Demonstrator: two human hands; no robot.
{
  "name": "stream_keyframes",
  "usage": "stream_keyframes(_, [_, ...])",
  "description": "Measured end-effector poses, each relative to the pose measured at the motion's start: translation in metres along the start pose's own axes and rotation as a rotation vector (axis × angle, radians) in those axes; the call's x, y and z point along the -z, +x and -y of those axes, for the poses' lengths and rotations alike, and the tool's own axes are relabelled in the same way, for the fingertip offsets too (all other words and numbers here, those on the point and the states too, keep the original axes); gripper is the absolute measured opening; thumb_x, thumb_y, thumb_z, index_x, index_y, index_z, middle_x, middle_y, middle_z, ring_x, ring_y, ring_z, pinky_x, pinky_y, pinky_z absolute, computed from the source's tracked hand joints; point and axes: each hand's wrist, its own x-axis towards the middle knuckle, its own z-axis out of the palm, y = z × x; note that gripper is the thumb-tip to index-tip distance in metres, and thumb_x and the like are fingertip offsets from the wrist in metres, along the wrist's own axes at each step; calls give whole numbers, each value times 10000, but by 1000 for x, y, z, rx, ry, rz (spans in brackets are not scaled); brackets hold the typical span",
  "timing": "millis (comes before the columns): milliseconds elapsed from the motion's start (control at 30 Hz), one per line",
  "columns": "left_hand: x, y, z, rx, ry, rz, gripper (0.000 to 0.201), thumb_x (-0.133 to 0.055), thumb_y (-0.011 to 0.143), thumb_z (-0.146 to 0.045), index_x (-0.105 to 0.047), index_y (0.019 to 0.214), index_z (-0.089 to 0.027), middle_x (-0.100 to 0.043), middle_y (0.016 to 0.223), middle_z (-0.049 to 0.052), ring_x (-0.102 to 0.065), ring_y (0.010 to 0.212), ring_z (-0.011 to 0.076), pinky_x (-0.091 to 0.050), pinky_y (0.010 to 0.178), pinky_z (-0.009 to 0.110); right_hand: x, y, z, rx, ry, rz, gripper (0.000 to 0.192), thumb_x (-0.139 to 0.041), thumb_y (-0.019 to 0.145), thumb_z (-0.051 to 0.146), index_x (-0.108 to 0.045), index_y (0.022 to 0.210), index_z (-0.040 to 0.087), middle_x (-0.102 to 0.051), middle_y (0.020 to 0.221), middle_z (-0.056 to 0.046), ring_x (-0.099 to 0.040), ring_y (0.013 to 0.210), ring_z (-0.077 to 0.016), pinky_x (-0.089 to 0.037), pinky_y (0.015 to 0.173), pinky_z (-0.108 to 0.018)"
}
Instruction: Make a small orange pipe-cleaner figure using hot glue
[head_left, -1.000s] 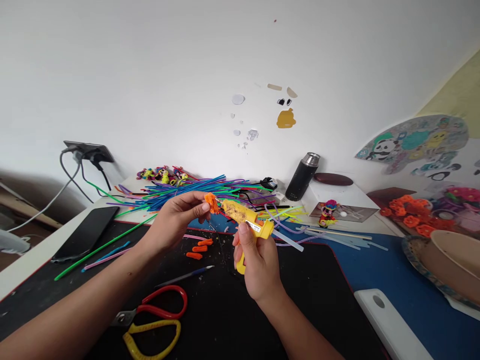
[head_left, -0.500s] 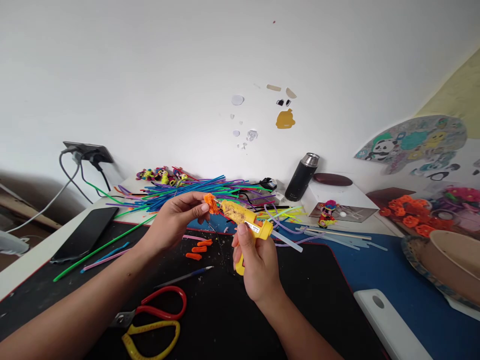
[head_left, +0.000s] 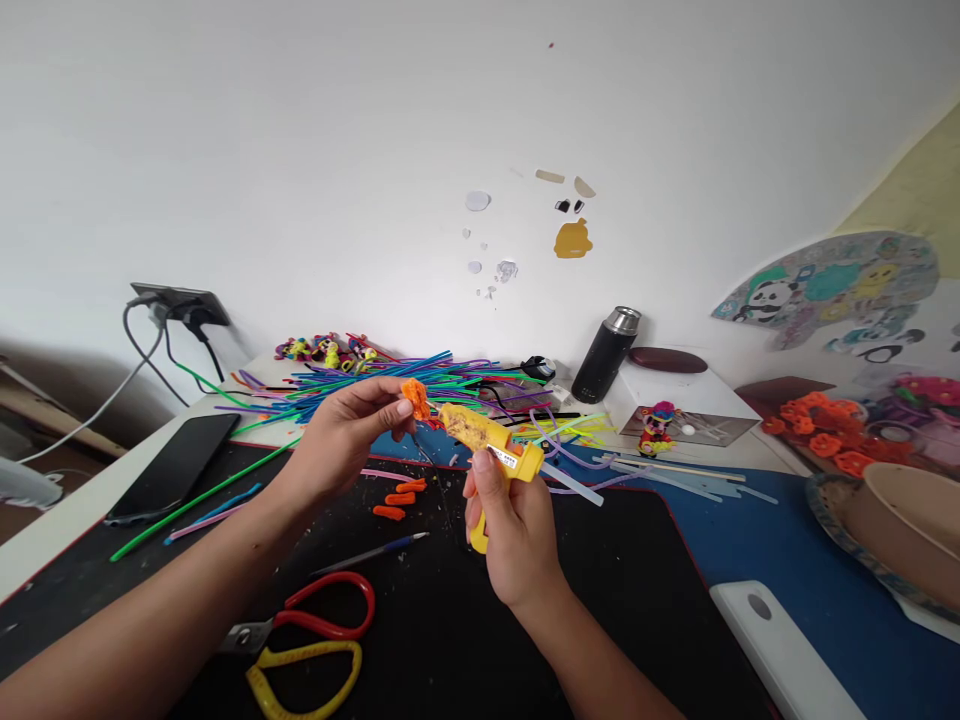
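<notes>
I had the left hand (head_left: 341, 440) pinched shut on a small orange fuzzy piece (head_left: 415, 397), held up off the desk (head_left: 825, 600) between thumb and fingertips. My right hand (head_left: 510, 525) was wrapped closed around the handle of the yellow glue gun (head_left: 491, 445), index finger up by the trigger. The nozzle pointed at the orange piece, just beside it, with a small gap showing; I couldn't tell if any glue was on the tip.

Risks as I judged them:
- Hot nozzle sat very near my left fingertips, so a small slip could burn them.
- The piece was tiny and held only by its edge; a push from the nozzle could knock it loose onto the black mat (head_left: 420, 620).
- Too much squeeze on the trigger could blob glue onto my fingers or drip it on the mat.
- The clear glue stick (head_left: 574, 484) jutted out the back toward the pile of colored sticks (head_left: 390, 380); swinging the gun could snag them.
- Scissors (head_left: 307, 640) lay under my left forearm, and the orange bits (head_left: 397, 497) and pen (head_left: 371, 552) lay below the hands; a dropped piece could get lost among them.
</notes>
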Motion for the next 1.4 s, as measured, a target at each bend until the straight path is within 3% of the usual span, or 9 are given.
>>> stream_keyframes(933, [-4,1,-10,-25,-57,-74,373,-1017,648,-469,-840,832,-197,-724,709,36,-594,611,137,-468,574,248,-1,-1,0,28,-18,16,628,-532,981,792,-553,725,220,-478,482,44,-467,434,-116,-363,449,-242])
stream_keyframes(1400, [-4,1,-9,-40,-54,-89,338,-994,686,-436,-829,844,-187,-732,736,47,-591,622,146,-458,569,262,-1,-2,-5,33,-66,54,596,-506,1010,760,-552,742,229,-473,486,39,-464,435,-133,-347,453,-258])
